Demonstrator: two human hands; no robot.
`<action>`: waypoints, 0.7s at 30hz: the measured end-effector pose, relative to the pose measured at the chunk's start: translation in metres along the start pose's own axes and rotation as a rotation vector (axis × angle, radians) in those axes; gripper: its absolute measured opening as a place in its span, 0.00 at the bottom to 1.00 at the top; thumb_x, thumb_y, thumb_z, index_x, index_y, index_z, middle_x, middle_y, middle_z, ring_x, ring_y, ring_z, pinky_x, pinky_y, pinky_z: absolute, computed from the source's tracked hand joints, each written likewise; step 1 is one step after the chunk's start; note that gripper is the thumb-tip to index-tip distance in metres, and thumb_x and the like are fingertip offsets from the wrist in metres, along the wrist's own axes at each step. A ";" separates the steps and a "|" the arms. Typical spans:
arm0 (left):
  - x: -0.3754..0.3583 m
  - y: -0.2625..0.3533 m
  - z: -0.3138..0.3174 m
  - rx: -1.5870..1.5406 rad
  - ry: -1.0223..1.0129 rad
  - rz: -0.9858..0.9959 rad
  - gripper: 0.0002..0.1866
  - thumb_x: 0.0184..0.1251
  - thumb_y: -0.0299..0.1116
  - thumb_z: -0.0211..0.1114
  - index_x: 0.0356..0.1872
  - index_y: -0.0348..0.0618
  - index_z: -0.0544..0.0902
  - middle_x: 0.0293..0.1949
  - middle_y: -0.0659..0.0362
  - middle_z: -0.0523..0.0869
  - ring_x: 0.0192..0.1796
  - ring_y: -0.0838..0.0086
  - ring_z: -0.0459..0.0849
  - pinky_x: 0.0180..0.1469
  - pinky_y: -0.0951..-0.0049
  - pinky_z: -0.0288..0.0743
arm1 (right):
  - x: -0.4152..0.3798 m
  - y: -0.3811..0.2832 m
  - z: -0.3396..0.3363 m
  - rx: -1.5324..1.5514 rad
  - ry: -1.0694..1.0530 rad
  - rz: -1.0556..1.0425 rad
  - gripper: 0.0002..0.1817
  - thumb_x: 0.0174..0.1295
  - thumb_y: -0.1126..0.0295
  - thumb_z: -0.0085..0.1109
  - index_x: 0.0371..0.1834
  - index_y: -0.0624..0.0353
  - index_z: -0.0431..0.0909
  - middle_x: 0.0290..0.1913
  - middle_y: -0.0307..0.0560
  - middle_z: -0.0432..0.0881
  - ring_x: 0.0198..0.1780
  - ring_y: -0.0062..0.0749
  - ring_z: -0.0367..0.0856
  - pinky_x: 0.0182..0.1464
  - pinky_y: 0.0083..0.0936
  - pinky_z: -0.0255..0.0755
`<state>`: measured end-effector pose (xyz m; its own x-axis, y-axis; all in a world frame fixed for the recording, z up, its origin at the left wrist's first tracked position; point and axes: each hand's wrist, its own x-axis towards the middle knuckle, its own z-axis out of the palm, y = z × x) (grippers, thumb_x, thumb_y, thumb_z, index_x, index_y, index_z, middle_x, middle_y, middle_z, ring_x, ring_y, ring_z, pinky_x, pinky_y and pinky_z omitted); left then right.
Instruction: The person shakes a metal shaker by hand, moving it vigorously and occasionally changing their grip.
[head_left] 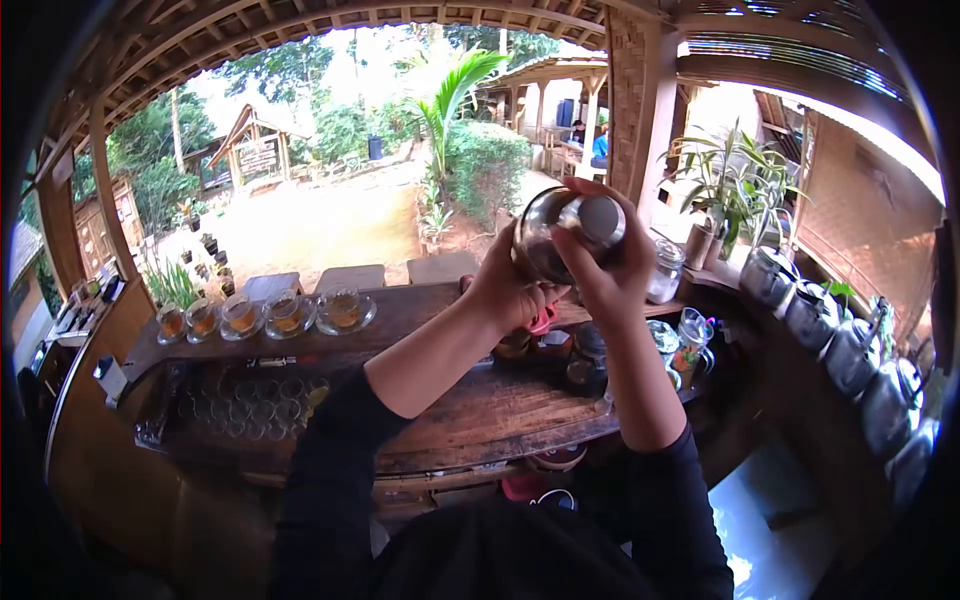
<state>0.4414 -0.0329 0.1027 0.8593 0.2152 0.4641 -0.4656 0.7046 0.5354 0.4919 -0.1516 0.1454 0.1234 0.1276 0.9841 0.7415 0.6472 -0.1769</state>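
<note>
A shiny metal shaker (545, 245) is held up above the wooden counter (450, 415), between both hands. My left hand (503, 285) wraps round its lower left side. My right hand (610, 270) grips it from the right, with fingers over the far side and the thumb near the round silver cap. The shaker is tilted, its cap towards me. Below the hands, a small red item (543, 319) and a dark glass jar (587, 358) are on the counter, partly hidden by my arms.
Glass cups of amber drink (240, 317) on saucers line the left back edge. Empty glasses (262, 408) crowd a tray below. Jars and a garnished glass mug (690, 355) stand right, with several metal kettles (850, 355) farther right. Two people sit far off outside.
</note>
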 end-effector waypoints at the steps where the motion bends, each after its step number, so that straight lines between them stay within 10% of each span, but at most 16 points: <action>1: -0.004 0.002 0.011 0.002 -0.110 0.026 0.27 0.74 0.53 0.44 0.61 0.43 0.69 0.57 0.52 0.77 0.56 0.62 0.80 0.64 0.57 0.71 | 0.004 -0.004 -0.003 0.003 0.057 -0.155 0.22 0.50 0.64 0.70 0.48 0.62 0.79 0.44 0.48 0.84 0.48 0.38 0.83 0.53 0.39 0.75; 3: -0.008 0.017 0.026 -0.330 -0.448 -0.250 0.28 0.74 0.55 0.44 0.61 0.43 0.69 0.56 0.52 0.78 0.57 0.63 0.79 0.63 0.59 0.71 | 0.014 -0.044 -0.021 -0.197 -0.109 -0.645 0.19 0.54 0.60 0.68 0.46 0.59 0.80 0.45 0.48 0.84 0.48 0.32 0.84 0.52 0.38 0.75; 5: -0.034 0.019 0.058 -0.019 -0.378 -0.082 0.34 0.71 0.60 0.46 0.66 0.45 0.67 0.59 0.51 0.77 0.60 0.63 0.78 0.65 0.59 0.69 | -0.003 -0.030 -0.027 -0.029 -0.032 -1.143 0.24 0.46 0.68 0.74 0.46 0.63 0.77 0.48 0.50 0.82 0.37 0.47 0.85 0.54 0.46 0.73; 8: -0.035 0.019 0.053 0.032 -0.266 -0.021 0.34 0.71 0.62 0.44 0.65 0.46 0.68 0.61 0.52 0.76 0.61 0.62 0.76 0.65 0.56 0.69 | 0.014 -0.043 -0.021 -0.290 -0.090 -1.130 0.18 0.53 0.57 0.63 0.42 0.56 0.80 0.44 0.47 0.84 0.46 0.40 0.83 0.48 0.36 0.76; 10: -0.008 0.014 0.029 0.015 0.058 0.037 0.30 0.71 0.59 0.42 0.61 0.46 0.70 0.56 0.53 0.78 0.58 0.63 0.78 0.62 0.56 0.71 | 0.026 0.003 0.004 -0.111 -0.079 -0.528 0.24 0.39 0.65 0.70 0.43 0.60 0.79 0.44 0.49 0.83 0.44 0.44 0.82 0.48 0.35 0.75; 11: 0.001 0.014 0.029 0.005 0.357 0.090 0.28 0.72 0.57 0.40 0.58 0.47 0.72 0.52 0.55 0.80 0.55 0.63 0.79 0.59 0.56 0.73 | 0.020 -0.003 0.010 0.127 -0.136 0.120 0.24 0.38 0.65 0.71 0.42 0.62 0.79 0.43 0.50 0.82 0.45 0.47 0.81 0.49 0.37 0.76; 13: -0.006 0.006 0.019 -0.073 0.358 0.051 0.26 0.72 0.54 0.39 0.57 0.47 0.73 0.49 0.56 0.80 0.53 0.65 0.80 0.56 0.57 0.76 | 0.026 -0.013 0.008 0.080 -0.103 0.116 0.24 0.40 0.68 0.69 0.44 0.61 0.78 0.43 0.49 0.82 0.46 0.41 0.81 0.49 0.34 0.76; 17: -0.026 0.020 0.052 -0.142 -0.227 -0.097 0.29 0.70 0.56 0.48 0.58 0.43 0.73 0.53 0.50 0.80 0.52 0.62 0.81 0.59 0.57 0.73 | 0.017 -0.081 -0.015 -0.332 -0.248 -0.827 0.23 0.42 0.62 0.71 0.43 0.57 0.79 0.44 0.47 0.82 0.47 0.40 0.81 0.51 0.35 0.76; 20: -0.047 0.025 0.087 -0.075 -0.325 0.005 0.32 0.70 0.59 0.46 0.60 0.41 0.73 0.52 0.48 0.81 0.53 0.62 0.81 0.57 0.57 0.76 | -0.016 -0.005 0.035 0.116 0.264 -1.122 0.29 0.37 0.61 0.77 0.44 0.62 0.79 0.47 0.50 0.81 0.48 0.48 0.81 0.49 0.42 0.77; 21: -0.028 0.036 0.057 -0.352 -0.566 -0.256 0.31 0.71 0.58 0.44 0.60 0.42 0.72 0.54 0.48 0.80 0.56 0.61 0.79 0.58 0.56 0.75 | -0.001 -0.014 0.018 -0.046 0.044 -0.926 0.25 0.40 0.61 0.74 0.42 0.59 0.79 0.45 0.49 0.82 0.49 0.47 0.80 0.50 0.41 0.76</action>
<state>0.3888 -0.0518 0.1493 0.6465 -0.3032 0.7001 -0.0857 0.8829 0.4616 0.4696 -0.1475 0.1462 -0.5071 -0.4543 0.7324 0.5821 0.4462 0.6798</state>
